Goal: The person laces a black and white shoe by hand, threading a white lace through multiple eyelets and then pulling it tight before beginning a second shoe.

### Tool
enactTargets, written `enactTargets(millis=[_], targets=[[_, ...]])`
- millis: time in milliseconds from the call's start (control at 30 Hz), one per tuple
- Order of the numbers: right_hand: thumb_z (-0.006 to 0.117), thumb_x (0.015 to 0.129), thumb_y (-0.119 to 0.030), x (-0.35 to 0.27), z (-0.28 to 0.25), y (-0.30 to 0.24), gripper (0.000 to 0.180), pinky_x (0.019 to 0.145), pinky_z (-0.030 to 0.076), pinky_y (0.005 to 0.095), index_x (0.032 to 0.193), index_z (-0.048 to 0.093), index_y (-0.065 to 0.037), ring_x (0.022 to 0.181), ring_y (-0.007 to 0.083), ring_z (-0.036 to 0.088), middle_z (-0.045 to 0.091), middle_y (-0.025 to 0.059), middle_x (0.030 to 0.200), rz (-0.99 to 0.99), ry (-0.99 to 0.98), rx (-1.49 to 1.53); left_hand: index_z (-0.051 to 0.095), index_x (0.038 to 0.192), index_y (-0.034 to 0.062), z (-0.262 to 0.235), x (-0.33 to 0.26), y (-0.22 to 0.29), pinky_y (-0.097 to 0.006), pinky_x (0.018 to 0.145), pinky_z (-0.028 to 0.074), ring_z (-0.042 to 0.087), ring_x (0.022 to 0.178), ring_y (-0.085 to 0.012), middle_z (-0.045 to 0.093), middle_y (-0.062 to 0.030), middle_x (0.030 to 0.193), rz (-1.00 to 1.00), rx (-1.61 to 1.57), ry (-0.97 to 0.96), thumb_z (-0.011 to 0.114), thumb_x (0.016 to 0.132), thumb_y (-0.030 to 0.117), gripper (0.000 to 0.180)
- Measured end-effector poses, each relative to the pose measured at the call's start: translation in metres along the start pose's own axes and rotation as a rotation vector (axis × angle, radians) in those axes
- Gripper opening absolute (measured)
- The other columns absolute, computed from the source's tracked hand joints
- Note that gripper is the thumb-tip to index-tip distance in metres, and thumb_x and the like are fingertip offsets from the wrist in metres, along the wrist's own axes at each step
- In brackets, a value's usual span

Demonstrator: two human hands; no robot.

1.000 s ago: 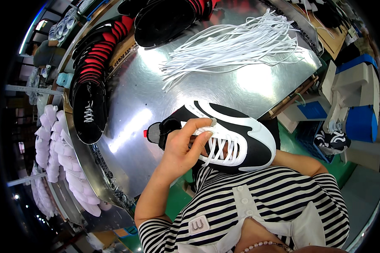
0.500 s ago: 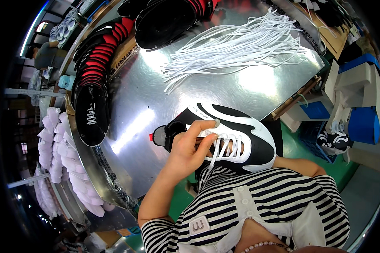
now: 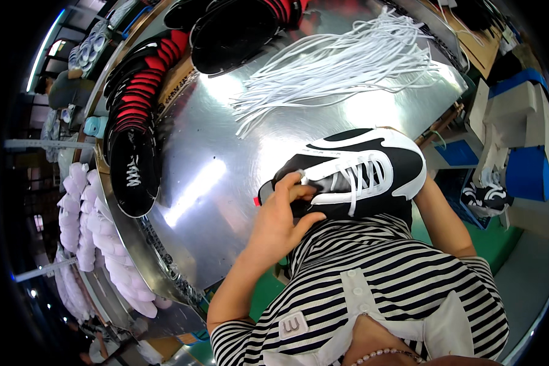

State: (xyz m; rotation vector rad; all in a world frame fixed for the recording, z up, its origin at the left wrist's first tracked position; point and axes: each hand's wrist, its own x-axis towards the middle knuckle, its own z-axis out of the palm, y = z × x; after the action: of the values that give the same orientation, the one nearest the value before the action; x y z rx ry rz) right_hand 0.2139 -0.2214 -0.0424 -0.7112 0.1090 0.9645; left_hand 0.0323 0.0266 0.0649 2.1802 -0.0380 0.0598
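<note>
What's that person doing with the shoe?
A person in a striped shirt holds a black and white sneaker over the edge of a shiny metal table. The left hand grips the heel end of the shoe, by the top of its white laces. The right hand is hidden behind the shoe, so only that arm shows. A loose bundle of white laces lies further back on the table, and a row of black and red shoes is stacked along its left side.
</note>
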Motion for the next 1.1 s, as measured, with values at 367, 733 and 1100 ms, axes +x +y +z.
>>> enactTargets(millis=[367,733,1100], targets=[[0.061,0.095,-0.02,-0.013,0.052,-0.034,0.02,0.048,0.034,0.0173,0.103,0.069,-0.003,0.057,0.0013,0.047,0.059,-0.0031,0.075,-0.393,0.374,-0.926,0.053,0.117,0.0018,-0.019,0.009,-0.021,-0.033,0.068,0.048,0.057,0.072,-0.0227,0.064,-0.0124,0.088,-0.166,0.308,0.161,0.068,0.086,0.001,0.035],[0.073,0.088,-0.02,0.016,0.111,0.048,0.019,0.054,0.041,0.0221,0.088,0.068,-0.001,0.06,0.0045,0.052,0.06,-0.0013,0.066,-0.207,-0.022,-0.981,0.058,0.112,0.0011,0.0,0.023,-0.019,-0.041,0.076,0.05,0.065,0.088,-0.0383,0.066,-0.0205,0.097,-0.17,0.166,0.225,0.065,0.089,0.008,0.025],[0.071,0.089,-0.014,0.03,0.118,0.054,0.016,0.059,0.042,0.0201,0.099,0.067,-0.002,0.066,0.0038,0.054,0.059,-0.002,0.073,-0.397,0.055,-0.975,0.065,0.101,0.002,0.004,0.032,-0.018,-0.03,0.072,0.051,0.068,0.078,-0.0185,0.071,-0.0109,0.087,-0.291,0.14,0.246,0.076,0.082,0.018,0.027]])
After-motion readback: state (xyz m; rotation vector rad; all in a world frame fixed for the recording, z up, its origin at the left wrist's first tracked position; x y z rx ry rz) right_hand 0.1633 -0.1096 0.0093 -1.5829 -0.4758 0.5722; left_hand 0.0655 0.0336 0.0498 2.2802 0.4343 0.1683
